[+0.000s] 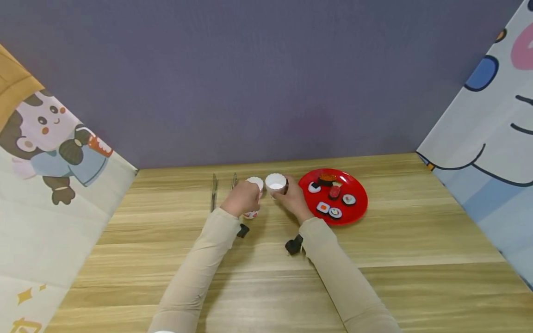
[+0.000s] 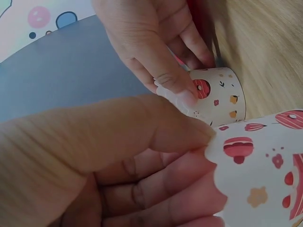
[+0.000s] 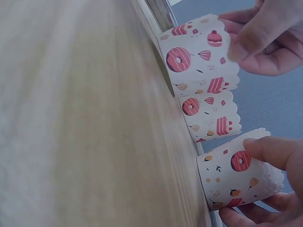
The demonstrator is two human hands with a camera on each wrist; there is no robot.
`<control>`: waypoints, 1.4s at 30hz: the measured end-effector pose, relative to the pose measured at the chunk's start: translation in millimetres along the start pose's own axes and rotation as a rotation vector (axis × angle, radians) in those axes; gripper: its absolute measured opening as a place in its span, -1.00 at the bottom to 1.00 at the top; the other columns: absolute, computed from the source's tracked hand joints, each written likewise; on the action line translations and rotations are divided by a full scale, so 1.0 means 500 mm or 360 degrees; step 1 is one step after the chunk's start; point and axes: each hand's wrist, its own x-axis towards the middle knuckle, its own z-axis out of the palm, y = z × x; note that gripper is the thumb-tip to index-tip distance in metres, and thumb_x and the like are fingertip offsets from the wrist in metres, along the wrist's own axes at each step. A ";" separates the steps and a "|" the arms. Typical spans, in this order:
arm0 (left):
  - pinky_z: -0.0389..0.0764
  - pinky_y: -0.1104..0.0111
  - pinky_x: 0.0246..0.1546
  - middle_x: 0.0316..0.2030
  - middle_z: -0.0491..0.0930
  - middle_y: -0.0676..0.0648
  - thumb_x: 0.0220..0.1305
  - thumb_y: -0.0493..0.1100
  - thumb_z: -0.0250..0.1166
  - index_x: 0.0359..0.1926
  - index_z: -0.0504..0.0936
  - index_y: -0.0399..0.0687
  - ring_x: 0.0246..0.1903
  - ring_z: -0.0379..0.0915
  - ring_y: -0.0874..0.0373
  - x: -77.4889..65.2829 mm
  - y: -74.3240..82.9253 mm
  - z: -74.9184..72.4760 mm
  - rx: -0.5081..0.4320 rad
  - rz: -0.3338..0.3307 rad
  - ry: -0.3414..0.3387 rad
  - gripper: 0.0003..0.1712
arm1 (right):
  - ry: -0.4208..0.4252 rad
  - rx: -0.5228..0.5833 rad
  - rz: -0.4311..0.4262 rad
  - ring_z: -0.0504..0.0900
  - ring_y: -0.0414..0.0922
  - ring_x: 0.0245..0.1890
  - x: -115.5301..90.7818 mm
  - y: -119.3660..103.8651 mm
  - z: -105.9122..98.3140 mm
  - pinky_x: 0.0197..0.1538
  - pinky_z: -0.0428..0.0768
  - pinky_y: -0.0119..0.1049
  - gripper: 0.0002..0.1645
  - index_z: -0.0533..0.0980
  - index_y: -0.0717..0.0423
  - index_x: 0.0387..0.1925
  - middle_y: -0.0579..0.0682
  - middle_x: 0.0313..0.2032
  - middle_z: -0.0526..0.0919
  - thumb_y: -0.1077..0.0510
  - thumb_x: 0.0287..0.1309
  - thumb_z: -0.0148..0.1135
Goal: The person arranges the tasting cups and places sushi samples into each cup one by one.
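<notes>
My left hand (image 1: pixel 241 199) pinches the scalloped rim of a white paper baking cup (image 2: pixel 258 175) printed with donuts and cakes. Thumb and fingers lie on either side of its wall; its base seems a little off the table in the right wrist view. A matching baking cup (image 1: pixel 275 181) is gripped by my right hand (image 1: pixel 294 199), thumb on one side and fingers on the other. Its rim looks layered, so more than one cup may be nested there. Between these two, another such baking cup (image 3: pixel 210 116) stands upright, untouched.
A red plate (image 1: pixel 359 203) with several sushi pieces (image 1: pixel 334 192) stands just right of my right hand. To the left lie two thin metal utensils, one farther out (image 1: pixel 214 192) and one (image 1: pixel 234 179) partly behind my left hand. A grey wall (image 1: pixel 266 92) borders the wooden table (image 1: pixel 145 240).
</notes>
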 end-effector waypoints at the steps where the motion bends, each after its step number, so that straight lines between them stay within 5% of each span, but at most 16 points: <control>1: 0.49 0.36 -0.51 -0.71 0.52 0.04 -0.10 -0.33 0.37 -0.73 0.56 -0.08 -0.61 0.44 0.13 0.000 0.000 0.000 0.0006 0.0003 0.0001 -0.79 | 0.0002 -0.0002 -0.0002 0.38 0.11 0.17 0.000 0.000 0.000 0.19 0.37 -0.03 -0.22 0.20 0.33 0.27 0.25 0.19 0.37 0.22 0.07 0.33; 16: 0.48 0.34 -0.49 -0.64 0.52 0.03 -0.08 -0.37 0.36 -0.67 0.55 -0.09 -0.57 0.44 0.13 0.004 0.002 0.000 -0.0111 -0.0039 -0.0010 -0.81 | 0.0020 -0.0033 -0.0004 0.39 0.13 0.16 -0.005 -0.003 -0.001 0.19 0.37 -0.02 -0.22 0.21 0.35 0.25 0.26 0.17 0.38 0.21 0.06 0.34; 23: 0.22 0.43 -0.61 -0.75 0.29 0.09 -0.03 -0.38 0.23 -0.76 0.44 -0.05 -0.69 0.13 0.25 0.012 0.008 -0.016 -0.0118 0.0088 0.0231 -0.72 | 0.0022 -0.0016 -0.0004 0.40 0.12 0.14 -0.003 -0.007 0.002 0.17 0.38 -0.02 -0.24 0.22 0.36 0.24 0.27 0.15 0.40 0.23 0.06 0.33; 31: 0.42 0.37 -0.54 -0.61 0.58 0.02 0.11 -0.32 0.24 -0.56 0.66 -0.09 -0.64 0.33 0.22 0.028 0.039 -0.035 -0.0036 0.0180 0.0417 -0.84 | -0.0006 -0.0012 -0.0019 0.46 0.08 0.01 -0.002 -0.004 -0.001 0.07 0.45 -0.07 -0.29 0.24 0.31 0.22 0.22 0.09 0.44 0.22 0.07 0.30; 42: 0.07 0.43 -0.64 -0.76 0.08 0.11 0.02 -0.33 0.30 -0.80 0.20 0.02 -0.67 -0.01 0.24 0.072 0.071 -0.020 0.0090 0.0147 0.0351 -0.51 | -0.0006 -0.0065 -0.0045 0.48 0.06 -0.05 0.001 -0.003 -0.003 0.00 0.47 -0.11 -0.36 0.29 0.27 0.17 0.19 0.05 0.48 0.20 0.07 0.28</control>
